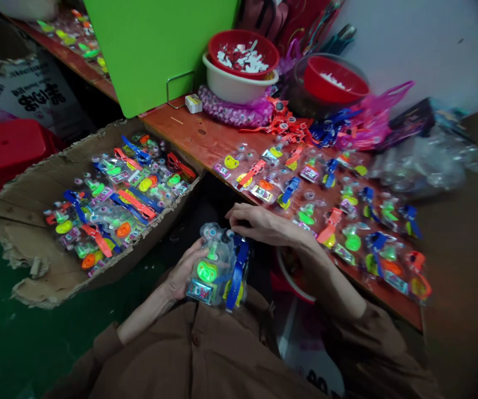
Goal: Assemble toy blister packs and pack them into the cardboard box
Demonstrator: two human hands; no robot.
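Pinching clear moulded-plastic packaging (217, 256) with long blue plastic strap (237, 275) in left hand (186, 270); curling fingers of right hand (256, 223) by packaging's top, too blurred to tell whether gripping.

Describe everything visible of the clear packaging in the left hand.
The clear packaging looks like thin moulded plastic. It shows a green pacifier-shaped piece, a printed card below that, a blue strap over a yellow piece, and eyeball-like pieces at the top. The left hand holds its left edge in front of the brown shirt; the right hand is at its upper right, contact unclear.
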